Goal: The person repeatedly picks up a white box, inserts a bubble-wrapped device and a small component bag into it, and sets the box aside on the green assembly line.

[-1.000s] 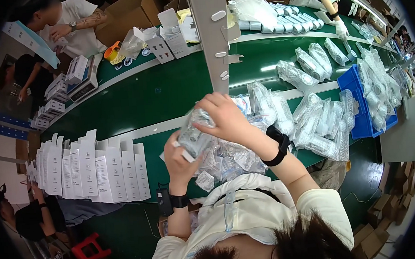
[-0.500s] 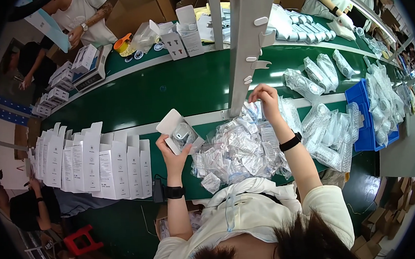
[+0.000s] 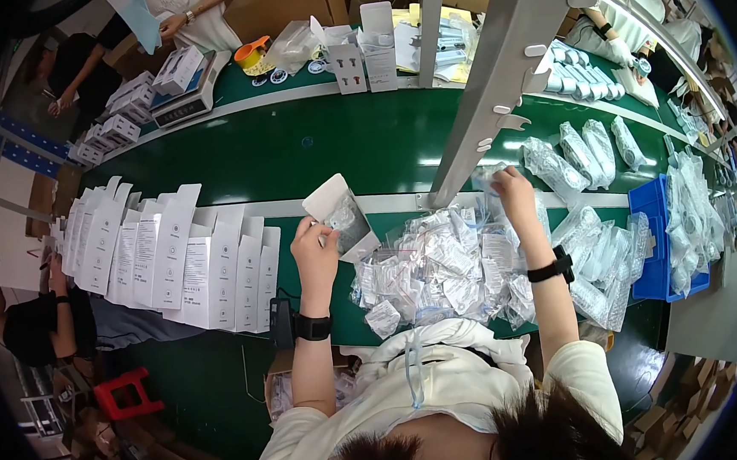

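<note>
Left hand [image 3: 314, 249] clamps open box [image 3: 353, 224] left of bag pile [image 3: 439, 268], probably for steadiness; right hand [image 3: 515, 194] pinches plastic bag [image 3: 486, 175] behind pile.

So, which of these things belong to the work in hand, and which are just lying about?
Apparently in use:
open white box in the left hand
clear bag in the right hand
heap of clear packets
row of white boxes

Apparently just lying about:
red stool
orange roll
cardboard boxes, lower right
</note>
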{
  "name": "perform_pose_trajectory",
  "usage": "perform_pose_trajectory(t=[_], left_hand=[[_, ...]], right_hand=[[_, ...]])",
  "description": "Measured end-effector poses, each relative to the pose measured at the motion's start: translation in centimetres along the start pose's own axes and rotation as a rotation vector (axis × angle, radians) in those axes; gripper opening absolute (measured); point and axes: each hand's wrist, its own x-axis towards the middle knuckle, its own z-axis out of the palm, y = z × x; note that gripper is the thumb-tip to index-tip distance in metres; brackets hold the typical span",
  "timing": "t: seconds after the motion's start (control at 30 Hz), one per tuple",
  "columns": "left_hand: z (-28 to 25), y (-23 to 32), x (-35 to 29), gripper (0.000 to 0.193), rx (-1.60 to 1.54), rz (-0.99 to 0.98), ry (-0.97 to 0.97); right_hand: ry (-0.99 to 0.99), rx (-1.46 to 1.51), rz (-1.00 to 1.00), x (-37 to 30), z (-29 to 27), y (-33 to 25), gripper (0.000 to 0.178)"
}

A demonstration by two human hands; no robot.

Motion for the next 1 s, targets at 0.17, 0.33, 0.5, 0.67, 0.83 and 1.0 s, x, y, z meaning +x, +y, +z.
perform_pose_trajectory(t=[0.17, 0.33, 0.5, 0.67, 0.83, 1.0], left_hand=[[-0.1, 0.1, 0.8, 0.011, -0.070, -0.038, -0.021], [-0.1, -0.1, 1.6, 0.010, -0.085, -0.024, -0.082], [-0.6, -0.5, 1.4, 0.010, -0.068, -0.082, -0.100], [-0.5, -0.8, 1.5, 0.010, -0.018, 0.000, -0.058], [0.5, -0.3, 1.3, 0.009, 0.039, 0.050, -0.003], [0.8, -0.6, 1.2, 0.009, -0.017, 0.040, 0.011]], right_hand=[[0.207, 0.650, 0.132, -0.8, -6.9, -10.7, 0.031], [0.145, 0.829, -0.639, 1.3, -2.3, -19.1, 0.038], [-0.073, 0.564, -0.954, 2.5, 1.6, -20.7, 0.032], [-0.416, 0.089, -0.992, 2.5, 0.1, -21.4, 0.015], [-0.641, -0.094, -1.007, 1.6, 1.1, -21.6, 0.012], [0.226, 0.173, -0.897, 2.3, 4.7, -21.0, 0.018]])
